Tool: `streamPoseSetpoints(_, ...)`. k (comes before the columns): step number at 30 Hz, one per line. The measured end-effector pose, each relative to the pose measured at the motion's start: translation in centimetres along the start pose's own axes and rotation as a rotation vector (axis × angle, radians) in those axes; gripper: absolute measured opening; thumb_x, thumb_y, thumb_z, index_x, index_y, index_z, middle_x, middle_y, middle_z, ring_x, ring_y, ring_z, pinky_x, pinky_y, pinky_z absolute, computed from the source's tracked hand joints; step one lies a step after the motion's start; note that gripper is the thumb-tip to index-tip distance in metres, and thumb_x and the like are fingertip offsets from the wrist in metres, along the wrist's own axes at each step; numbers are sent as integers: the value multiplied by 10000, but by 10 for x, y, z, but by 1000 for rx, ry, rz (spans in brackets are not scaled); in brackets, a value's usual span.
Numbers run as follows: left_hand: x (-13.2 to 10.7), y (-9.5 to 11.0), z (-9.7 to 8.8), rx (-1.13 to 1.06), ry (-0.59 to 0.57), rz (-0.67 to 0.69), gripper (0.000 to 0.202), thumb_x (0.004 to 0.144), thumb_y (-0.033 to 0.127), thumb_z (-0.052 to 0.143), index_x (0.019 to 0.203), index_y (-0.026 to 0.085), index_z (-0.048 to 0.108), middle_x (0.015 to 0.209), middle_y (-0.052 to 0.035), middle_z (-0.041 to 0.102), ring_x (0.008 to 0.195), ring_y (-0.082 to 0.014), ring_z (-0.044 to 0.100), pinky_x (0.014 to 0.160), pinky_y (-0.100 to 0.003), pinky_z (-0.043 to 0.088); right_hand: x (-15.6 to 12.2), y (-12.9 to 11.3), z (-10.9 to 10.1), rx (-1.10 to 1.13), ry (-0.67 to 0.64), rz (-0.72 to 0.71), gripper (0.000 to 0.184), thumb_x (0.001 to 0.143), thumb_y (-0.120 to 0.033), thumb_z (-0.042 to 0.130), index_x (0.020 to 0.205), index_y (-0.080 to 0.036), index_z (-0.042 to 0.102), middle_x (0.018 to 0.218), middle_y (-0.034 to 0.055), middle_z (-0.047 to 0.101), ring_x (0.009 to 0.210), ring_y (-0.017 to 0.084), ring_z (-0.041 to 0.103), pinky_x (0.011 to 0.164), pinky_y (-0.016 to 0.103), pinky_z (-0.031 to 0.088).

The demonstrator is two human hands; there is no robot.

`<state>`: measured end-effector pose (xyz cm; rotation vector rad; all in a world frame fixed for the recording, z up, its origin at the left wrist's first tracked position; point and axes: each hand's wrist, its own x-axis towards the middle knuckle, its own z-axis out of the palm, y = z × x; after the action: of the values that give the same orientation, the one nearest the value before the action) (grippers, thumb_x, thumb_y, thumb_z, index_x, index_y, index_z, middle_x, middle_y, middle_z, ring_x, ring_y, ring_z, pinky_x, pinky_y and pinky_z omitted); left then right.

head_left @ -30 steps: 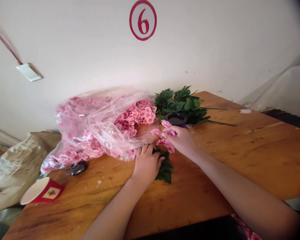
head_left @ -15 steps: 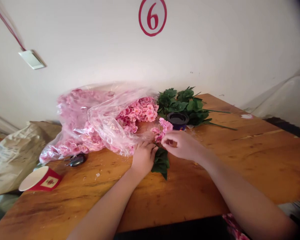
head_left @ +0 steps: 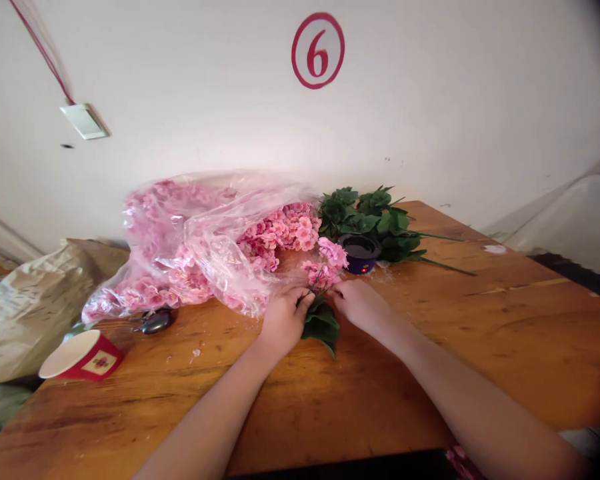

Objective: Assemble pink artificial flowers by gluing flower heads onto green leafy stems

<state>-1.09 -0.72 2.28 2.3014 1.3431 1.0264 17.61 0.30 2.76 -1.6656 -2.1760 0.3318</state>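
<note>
My left hand (head_left: 286, 315) is closed, its thumb and fingers pinching the stem of an artificial flower branch. Green leaves (head_left: 322, 327) of that branch hang below the fingers, over the wooden table. Pink blossoms (head_left: 325, 265) stand out beyond both hands at its far end. My right hand (head_left: 353, 297) has its fingers drawn together at the base of the blossoms, just right of the left hand. What its fingertips pinch there is too small and partly hidden to make out. Left of the hands lies a clear plastic bag (head_left: 205, 240) full of pink blossoms.
A small dark pot (head_left: 359, 255) with a red light stands beyond my right hand. Leafy green stems (head_left: 375, 217) lie behind it. At left are a red paper cup (head_left: 87, 357), a black rounded object (head_left: 156, 322) and a paper sack (head_left: 30, 307). The wall (head_left: 205, 100) rises behind the table.
My right hand has come down and nearer to the left hand, its fingers now at the base of the blossoms. The left hand keeps its pinch. The camera view has shifted slightly.
</note>
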Motion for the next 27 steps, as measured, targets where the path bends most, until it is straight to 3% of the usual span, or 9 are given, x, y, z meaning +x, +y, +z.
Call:
streamPoseSetpoints(5, 1, -3, -1, -71, 10, 16, 210, 915, 252, 490, 839, 195, 677, 926, -58, 682, 915, -206, 600, 839, -342, 449, 4, 4, 8, 60, 82, 41, 276, 873, -354, 511, 733, -200, 693, 669, 57, 665, 598, 174, 576, 543, 264, 298)
streamPoseSetpoints(9, 1, -2, -2, -108, -10, 15, 213, 919, 250, 481, 866, 195, 680, 910, -56, 683, 912, -205, 601, 829, -329, 450, 5, 5, 12, 241, 119, 46, 267, 866, -382, 522, 785, -180, 676, 727, 57, 681, 644, 181, 596, 570, 256, 352)
streamPoseSetpoints(12, 1, -1, -3, -111, -35, 2, 232, 923, 267, 475, 829, 193, 674, 851, -44, 673, 857, -195, 600, 784, -310, 452, 5, 4, 14, 466, 56, 53, 274, 855, -410, 536, 837, -170, 669, 727, 49, 686, 643, 179, 614, 568, 253, 393)
streamPoseSetpoints(16, 0, -1, -2, -88, -19, 16, 243, 925, 265, 478, 803, 190, 674, 869, -43, 659, 884, -191, 589, 808, -313, 445, 5, 2, 13, 679, -88, 134, 240, 847, -388, 537, 776, -170, 608, 609, 12, 646, 473, 135, 552, 468, 235, 379)
streamPoseSetpoints(19, -2, 0, -3, 15, 81, 20, 193, 906, 248, 515, 887, 202, 701, 996, -62, 637, 980, -206, 558, 870, -347, 425, 5, 1, 7, 765, -131, 222, 208, 817, -364, 577, 741, -171, 582, 594, 5, 650, 416, 114, 524, 432, 227, 383)
streamPoseSetpoints(22, -6, 4, -7, 262, 157, 4, 175, 881, 254, 555, 951, 245, 715, 1023, -76, 617, 1020, -251, 516, 869, -415, 396, 3, -2, -2, 821, -170, 266, 213, 783, -364, 624, 713, -165, 592, 581, 9, 655, 384, 91, 497, 385, 206, 334)
streamPoseSetpoints(24, -8, 7, -9, 390, 129, 52, 189, 886, 237, 537, 954, 246, 713, 971, -84, 622, 998, -269, 506, 842, -438, 388, 1, -5, -5, 853, -181, 268, 215, 769, -362, 638, 699, -164, 590, 562, 5, 645, 369, 82, 482, 365, 198, 300)
streamPoseSetpoints(27, -9, 5, -8, 382, 8, 202, 246, 888, 141, 473, 989, 202, 689, 938, -97, 622, 944, -250, 522, 808, -405, 421, -2, -10, -7, 863, -155, 236, 209, 759, -346, 636, 663, -170, 576, 547, -1, 637, 373, 87, 491, 372, 204, 323)
